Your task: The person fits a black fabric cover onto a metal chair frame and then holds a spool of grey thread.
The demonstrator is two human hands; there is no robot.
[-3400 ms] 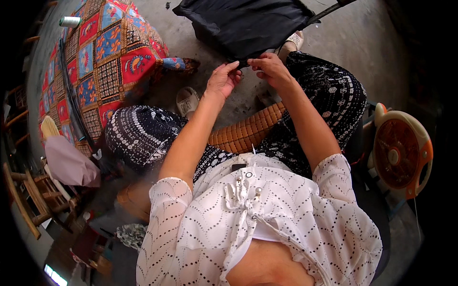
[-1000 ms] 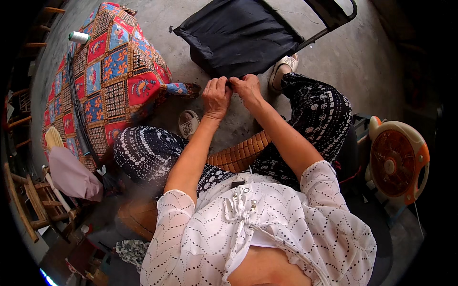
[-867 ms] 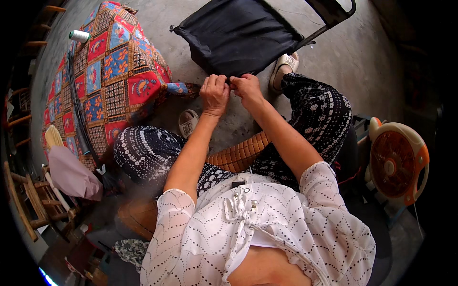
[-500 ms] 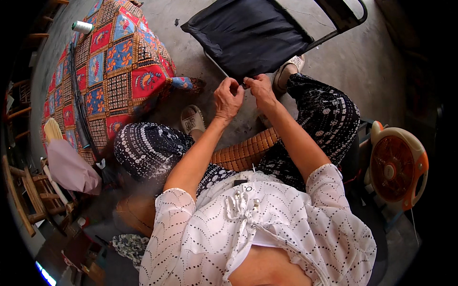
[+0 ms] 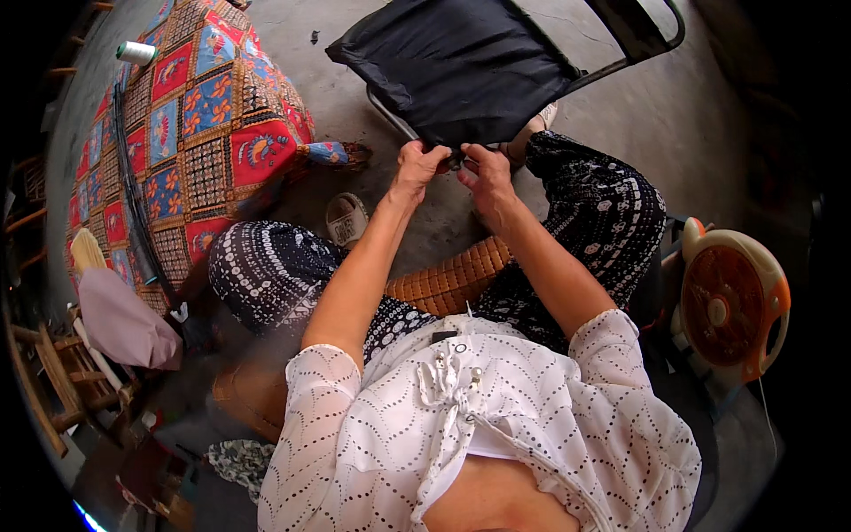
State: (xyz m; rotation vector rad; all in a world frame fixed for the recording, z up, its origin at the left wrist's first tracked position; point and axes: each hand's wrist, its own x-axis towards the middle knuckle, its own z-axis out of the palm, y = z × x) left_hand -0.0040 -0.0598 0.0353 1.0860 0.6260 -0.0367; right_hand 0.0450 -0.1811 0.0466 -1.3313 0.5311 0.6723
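A black fabric seat (image 5: 452,66) on a metal tube frame (image 5: 386,115) stands in front of me, its near corner between my hands. My left hand (image 5: 417,167) grips that corner from the left, thumb pressed toward a small dark piece at its tip. Opposite it, my right hand (image 5: 486,177) pinches the same corner, fingers bent; exactly what lies under the fingertips is too small to make out. My sandalled feet are on the concrete floor (image 5: 638,106) between me and the seat, one either side of my hands.
At left, patterned cloth (image 5: 191,133) covers a bulky object bearing a white thread spool (image 5: 135,53) and long dark strips (image 5: 128,195). Below are a pink-grey bag (image 5: 124,324) and wooden chairs (image 5: 62,381). An orange-and-cream fan (image 5: 731,301) with a cord stands at my right.
Since a second ago the seat has shifted slightly, baring the tube along its left edge. My hands moved a little right, and my left thumb now reaches over the corner.
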